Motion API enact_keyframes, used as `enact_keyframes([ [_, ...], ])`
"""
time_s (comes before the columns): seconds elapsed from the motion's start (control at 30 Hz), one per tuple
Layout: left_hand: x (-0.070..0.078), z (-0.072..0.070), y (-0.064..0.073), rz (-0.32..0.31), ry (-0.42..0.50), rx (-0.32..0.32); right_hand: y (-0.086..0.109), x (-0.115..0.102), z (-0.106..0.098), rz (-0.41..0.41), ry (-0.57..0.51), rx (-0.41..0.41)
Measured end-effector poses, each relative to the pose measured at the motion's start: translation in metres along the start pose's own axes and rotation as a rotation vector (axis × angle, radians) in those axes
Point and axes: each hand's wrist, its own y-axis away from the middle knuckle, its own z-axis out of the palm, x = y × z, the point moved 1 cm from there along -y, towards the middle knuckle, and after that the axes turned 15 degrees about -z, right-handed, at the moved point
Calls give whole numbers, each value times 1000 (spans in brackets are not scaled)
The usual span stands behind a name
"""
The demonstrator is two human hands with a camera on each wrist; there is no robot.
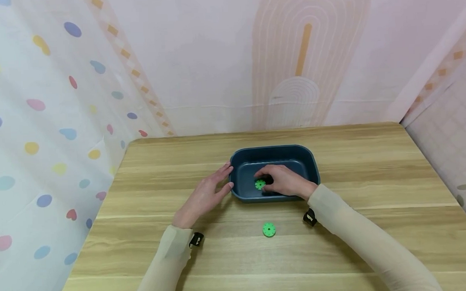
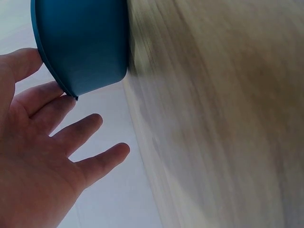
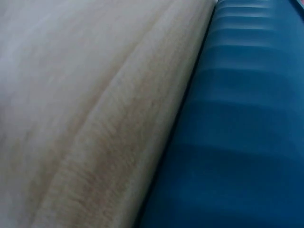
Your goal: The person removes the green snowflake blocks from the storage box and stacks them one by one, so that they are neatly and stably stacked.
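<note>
A dark blue rectangular box [image 1: 247, 194] sits on the wooden table. Against its left end, my left hand [image 1: 204, 197] rests with spread, fairly straight fingers; the left wrist view shows fingertips [image 2: 59, 90] right at the box's rim. My right hand [image 1: 284, 180] reaches inside the box, fingers bent over a small green notched disc [image 1: 259, 185] with a centre hole. The thumb overlaps the disc's edge; I cannot tell whether it is pinched. Another green disc [image 1: 269, 230] lies flat on the table in front of the box.
The wooden table [image 1: 372, 170] reaches back to a patterned curtain [image 1: 215, 77]. More curtain, with coloured spots, hangs along the left side. In the right wrist view, the sleeve [image 3: 95, 123] lies close beside the blue box wall [image 3: 232, 142] and hides the hand.
</note>
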Motion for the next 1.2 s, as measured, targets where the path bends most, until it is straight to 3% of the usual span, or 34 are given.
enact_keyframes([
  [1.2, 4, 4, 2, -12, 9, 11, 2, 2, 2, 20, 57, -42],
])
